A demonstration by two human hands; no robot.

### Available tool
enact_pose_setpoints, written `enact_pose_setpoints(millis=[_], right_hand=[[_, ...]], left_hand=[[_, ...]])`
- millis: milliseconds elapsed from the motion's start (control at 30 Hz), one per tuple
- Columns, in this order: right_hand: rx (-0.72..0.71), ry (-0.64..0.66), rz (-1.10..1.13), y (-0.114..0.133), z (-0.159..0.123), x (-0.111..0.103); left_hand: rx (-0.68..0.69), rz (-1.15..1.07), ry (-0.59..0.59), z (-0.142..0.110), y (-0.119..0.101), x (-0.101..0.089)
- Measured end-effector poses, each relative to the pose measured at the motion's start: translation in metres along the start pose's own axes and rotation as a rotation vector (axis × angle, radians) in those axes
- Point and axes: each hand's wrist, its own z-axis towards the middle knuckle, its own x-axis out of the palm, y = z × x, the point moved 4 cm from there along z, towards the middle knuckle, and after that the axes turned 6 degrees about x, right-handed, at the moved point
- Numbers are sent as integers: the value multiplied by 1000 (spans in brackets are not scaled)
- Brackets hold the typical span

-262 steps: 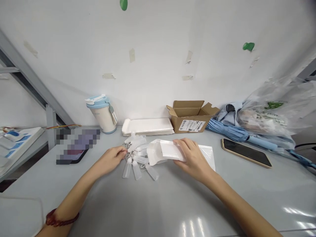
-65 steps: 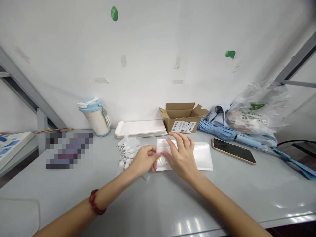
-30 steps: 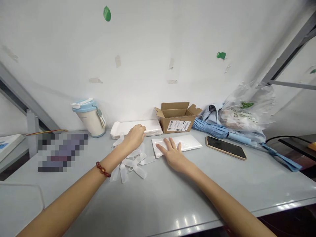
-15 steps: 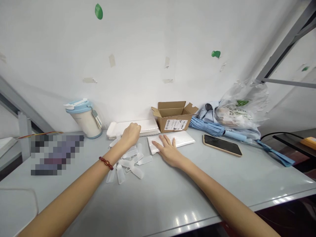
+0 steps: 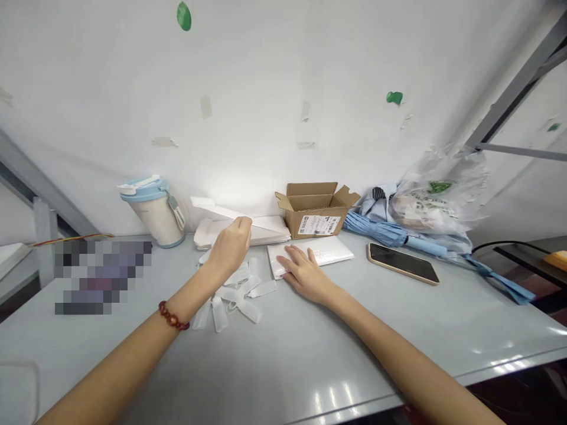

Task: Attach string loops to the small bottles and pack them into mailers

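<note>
My left hand (image 5: 231, 248) is closed on a white padded envelope (image 5: 217, 209), lifted and tilted above the stack of similar envelopes (image 5: 272, 227) by the wall. Under and in front of that wrist lies a pile of small translucent plastic bottles (image 5: 248, 310) with looped caps, partly hidden by the arm. My right hand (image 5: 308, 276) lies flat with fingers spread on the near left part of another white padded envelope (image 5: 334, 251), which rests on the table.
An open cardboard box (image 5: 316, 209) stands behind the right envelope. A tumbler (image 5: 157, 215) is at the left, near a pixelated dark object (image 5: 106, 274). To the right are a phone (image 5: 403, 264), a folded blue umbrella (image 5: 376, 227) and a plastic bag (image 5: 438, 195) on the grey table (image 5: 283, 366).
Both hands earlier handled one envelope beside the bottles; it now lies flat under my right hand. My left hand went to the stack and has just raised an envelope off it.
</note>
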Motion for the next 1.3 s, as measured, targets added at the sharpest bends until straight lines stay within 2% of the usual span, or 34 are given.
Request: enact_pose_setpoints(millis=[200,300,400,500,567,633,700,767,900,1033,1133,1300], right_hand=[[31,-7,-38,-1,7,10],[-1,-6,18,-3,6,8],[-5,-85,139,-10,2,0],[38,-276,254,-16,-4,-13],[48,-400,258,-14,-9,-22],[-9,-462,204,-2,-15,-29],[-125,-477,126,15,-20,-31],[-180,-462,41,28,-23,-30],[-148,-447,-105,37,-24,-21],[-139,-496,-221,32,-23,-14],[-175,-520,-279,30,-22,-11],[-196,-536,-296,28,-22,-12]], left_hand=[[102,-124,-268,-36,-2,-18],[120,-165,-329,-52,-1,-18],[137,-170,-341,-64,1,-17],[176,-155,-348,-73,2,-18],[196,-156,-351,-77,0,-18],[211,-177,-352,-80,-5,-17],[241,-208,-347,-83,-13,-16],[279,-241,-318,-85,-23,-13],[363,-293,-214,-91,-45,-8],[455,-312,-199,-97,-59,-7],[407,-325,-228,-94,-55,-9],[170,-333,-412,-83,-22,-18]])
